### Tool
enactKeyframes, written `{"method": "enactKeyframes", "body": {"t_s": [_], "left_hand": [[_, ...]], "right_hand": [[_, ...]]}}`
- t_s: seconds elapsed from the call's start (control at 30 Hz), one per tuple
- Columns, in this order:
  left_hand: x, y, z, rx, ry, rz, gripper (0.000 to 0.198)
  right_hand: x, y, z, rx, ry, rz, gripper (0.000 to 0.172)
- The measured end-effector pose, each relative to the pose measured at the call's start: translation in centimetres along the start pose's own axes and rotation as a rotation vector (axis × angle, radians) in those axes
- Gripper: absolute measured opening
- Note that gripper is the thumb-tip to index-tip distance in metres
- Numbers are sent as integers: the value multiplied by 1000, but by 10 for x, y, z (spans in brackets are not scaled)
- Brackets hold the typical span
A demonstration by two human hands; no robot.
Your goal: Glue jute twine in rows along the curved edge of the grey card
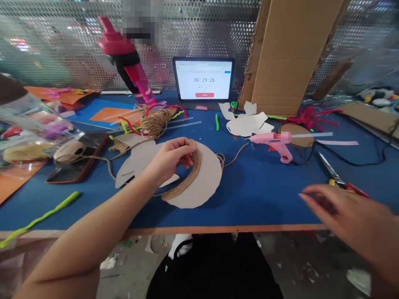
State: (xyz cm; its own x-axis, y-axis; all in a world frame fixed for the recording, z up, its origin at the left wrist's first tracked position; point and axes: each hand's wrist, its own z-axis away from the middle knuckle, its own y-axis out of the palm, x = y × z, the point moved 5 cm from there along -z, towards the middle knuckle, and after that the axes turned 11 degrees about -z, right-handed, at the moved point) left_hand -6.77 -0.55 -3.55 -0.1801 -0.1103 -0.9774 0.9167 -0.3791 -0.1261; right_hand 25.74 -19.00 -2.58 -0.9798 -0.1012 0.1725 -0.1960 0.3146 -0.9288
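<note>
My left hand (176, 158) is closed at the inner upper edge of a white ring-shaped card (208, 178), its fingertips on the brown twine strip (183, 187) that curves along the ring's inner side. Loose twine ends stick out at the ring's right edge. Over the table's right front, my right hand (336, 207) has its thumb and fingers apart, holding nothing. Scissors (332, 168) with a red and yellow handle lie just beyond it, partly hidden. A pink glue gun (277, 143) with a clear stick rests on the blue table (258, 187).
A tablet (205, 79) showing a timer stands at the back, between a pink bottle (124, 62) and a cardboard box (286, 58). A twine bundle (157, 122), white card scraps (247, 124) and a phone (77, 160) lie around the ring. A black cord runs at the right.
</note>
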Motion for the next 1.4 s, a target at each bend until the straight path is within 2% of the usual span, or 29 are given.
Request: {"method": "enactKeyframes", "body": {"t_s": [0.03,0.07,0.13,0.2,0.33,0.5,0.7,0.8,0.9,1.03,1.13,1.27,1.33,1.4], "left_hand": [[-1,-1,-1,-6,-7,13,20],[-1,-3,-1,-8,-15,23,20],[-1,-3,-3,-2,-30,36,19],[2,-2,-3,16,-41,39,19],[8,3,-2,63,-36,33,19],[11,8,1,95,-40,22,19],[11,8,0,93,-41,18,17],[13,9,0,100,-47,18,17],[16,11,-1,107,-55,18,17],[20,11,-4,104,-58,20,18],[22,12,-5,121,-64,31,18],[16,18,1,229,-64,46,16],[12,27,9,366,-61,44,16],[8,37,19,539,-38,11,15]], "right_hand": [[29,2,-15,6,-216,7,24],[50,6,-29,14,-338,39,23],[77,21,-56,58,-479,146,22],[91,39,-81,120,-528,230,22],[105,65,-116,162,-574,265,30],[113,73,-130,157,-620,263,29],[100,47,-120,5,-523,251,26],[92,31,-112,-122,-473,162,23],[86,18,-106,-242,-402,-114,18],[79,12,-107,-266,-187,-704,7],[77,7,-110,-338,-65,-995,11],[79,2,-121,-346,-29,-1076,30],[79,-2,-128,-374,-25,-1066,34],[79,-10,-135,-422,-26,-1071,28]]}}
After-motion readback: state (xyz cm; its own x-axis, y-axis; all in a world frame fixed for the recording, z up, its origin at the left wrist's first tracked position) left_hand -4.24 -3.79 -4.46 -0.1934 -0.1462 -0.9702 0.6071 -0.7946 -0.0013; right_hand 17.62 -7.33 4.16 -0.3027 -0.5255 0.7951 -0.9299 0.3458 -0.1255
